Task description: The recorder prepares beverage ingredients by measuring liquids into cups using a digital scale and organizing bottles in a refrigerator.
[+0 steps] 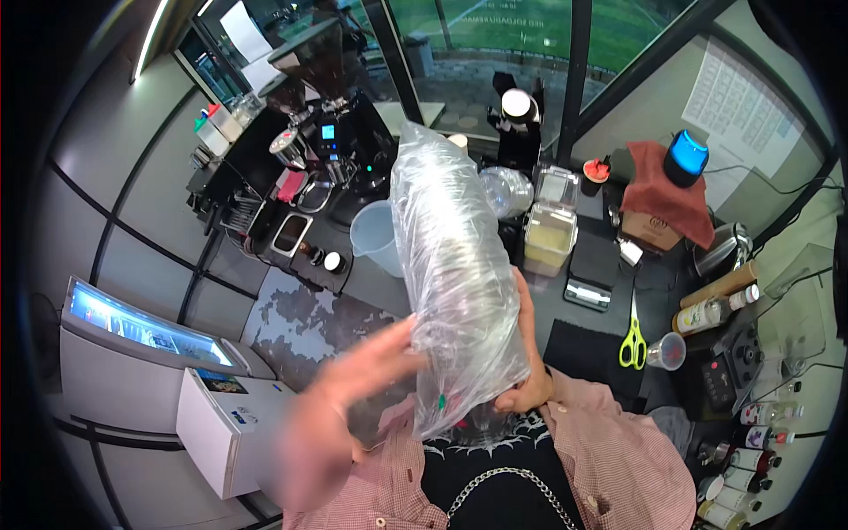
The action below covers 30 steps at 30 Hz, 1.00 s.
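A long clear plastic sleeve stands tilted in front of my chest. It seems to be packed with stacked clear plastic cups or lids; glare hides which. My right hand grips its lower right side, with the thumb near the bottom and fingers partly behind it. On the other side, my left hand is smeared by motion. Its fingertips reach the sleeve's left edge and are partly hidden there, so I cannot tell whether they close on it. A small green mark shows near the sleeve's lower end.
Behind the sleeve, a translucent pitcher stands on the counter. To the right are a lidded clear container, green-handled scissors, a plastic cup and several bottles. A coffee grinder is at the back left, a white fridge at the lower left.
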{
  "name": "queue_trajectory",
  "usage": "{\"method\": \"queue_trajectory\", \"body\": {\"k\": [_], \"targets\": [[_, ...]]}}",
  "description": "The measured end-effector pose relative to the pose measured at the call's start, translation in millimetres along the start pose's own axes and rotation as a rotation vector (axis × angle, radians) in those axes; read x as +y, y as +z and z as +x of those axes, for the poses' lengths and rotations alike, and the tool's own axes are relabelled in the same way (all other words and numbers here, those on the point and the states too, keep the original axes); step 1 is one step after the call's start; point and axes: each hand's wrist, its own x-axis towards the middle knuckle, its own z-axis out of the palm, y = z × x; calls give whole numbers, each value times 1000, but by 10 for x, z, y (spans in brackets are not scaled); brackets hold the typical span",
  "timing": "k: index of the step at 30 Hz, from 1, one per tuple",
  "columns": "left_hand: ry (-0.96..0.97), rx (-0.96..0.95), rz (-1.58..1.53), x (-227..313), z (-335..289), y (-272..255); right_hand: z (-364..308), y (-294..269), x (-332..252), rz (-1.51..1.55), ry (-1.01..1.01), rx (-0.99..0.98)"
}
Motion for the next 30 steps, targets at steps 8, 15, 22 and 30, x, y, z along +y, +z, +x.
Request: {"method": "queue_trajectory", "body": {"k": [8,15,22,30], "targets": [[-243,439,-1004,-284,1100,79,-61,44,160,-124,-133,-103],[-263,473,-718,-334,705,642,-462,-281,-231,-563,80,-54],[-526,481,-1101,-784,579,632,-192,-123,-499,-785,177,47],[-402,216,-1401,-1240,1557,472,561,-161,-922,-1254,159,111]]}}
